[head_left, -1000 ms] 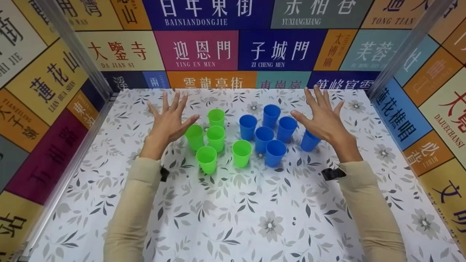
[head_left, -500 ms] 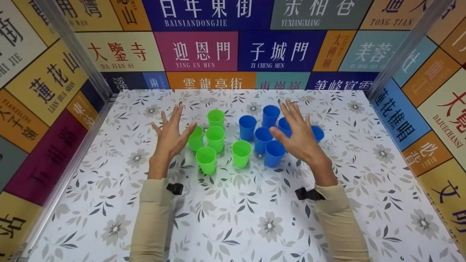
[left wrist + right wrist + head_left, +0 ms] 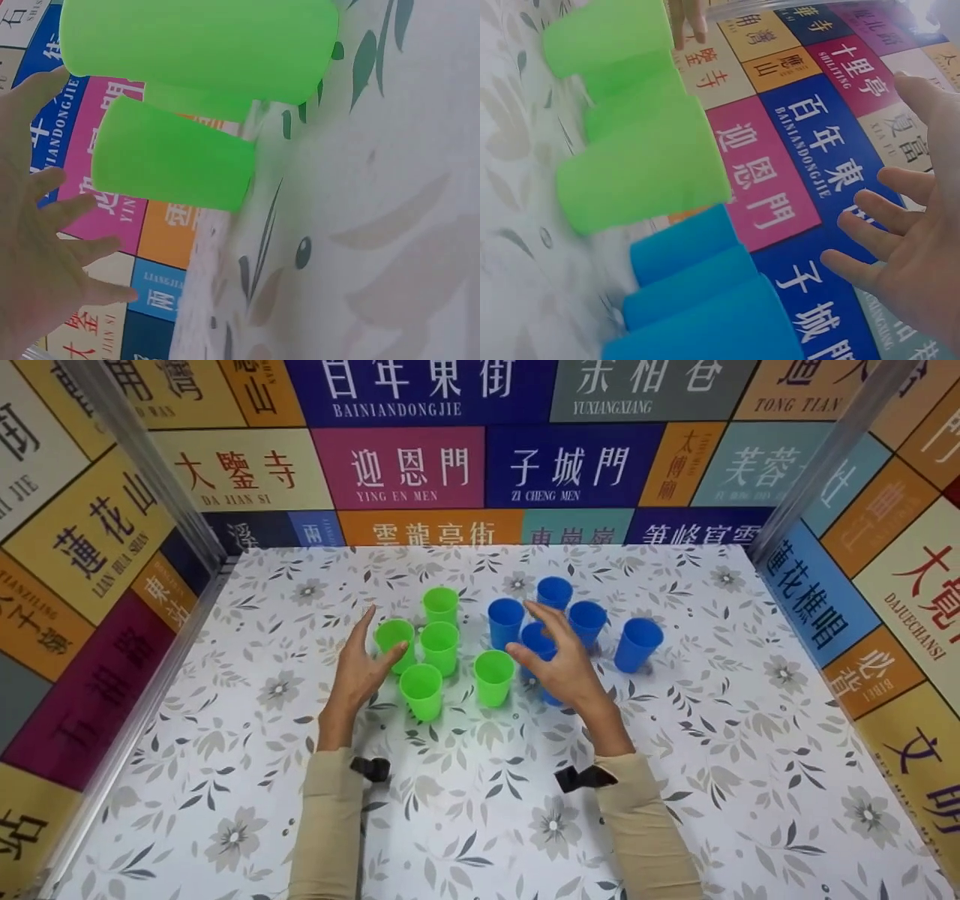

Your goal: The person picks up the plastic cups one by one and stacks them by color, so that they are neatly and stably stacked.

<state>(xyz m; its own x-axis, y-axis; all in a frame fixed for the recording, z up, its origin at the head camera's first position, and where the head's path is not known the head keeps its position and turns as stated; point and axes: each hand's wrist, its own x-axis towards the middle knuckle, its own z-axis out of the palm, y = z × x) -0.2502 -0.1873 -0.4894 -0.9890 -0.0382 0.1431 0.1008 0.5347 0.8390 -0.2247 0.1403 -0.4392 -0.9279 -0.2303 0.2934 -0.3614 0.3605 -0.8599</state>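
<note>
Several green cups stand upright on the table, among them a leftmost cup [image 3: 386, 634], a front cup [image 3: 421, 694] and a right-hand cup [image 3: 494, 679]. To their right is a group of blue cups, including a rightmost cup [image 3: 639, 645] and a left one [image 3: 505, 621]. My left hand [image 3: 360, 669] hovers left of the green cups, its thumb in front of the leftmost one; the left wrist view shows the fingers [image 3: 75, 214] spread. Over the blue cups is my right hand [image 3: 566, 671], fingers extended and holding nothing; it partly hides the front blue cup.
A white floral cloth [image 3: 450, 825] covers the table. Printed sign panels [image 3: 409, 465] form walls at the back and both sides, with clear edge strips at the corners. Black straps with small devices [image 3: 371, 769] sit at the wrists.
Both hands have come nearer to the body and lower. My right hand has moved left, from beside the rightmost blue cup to over the blue group. The cups stay where they were.
</note>
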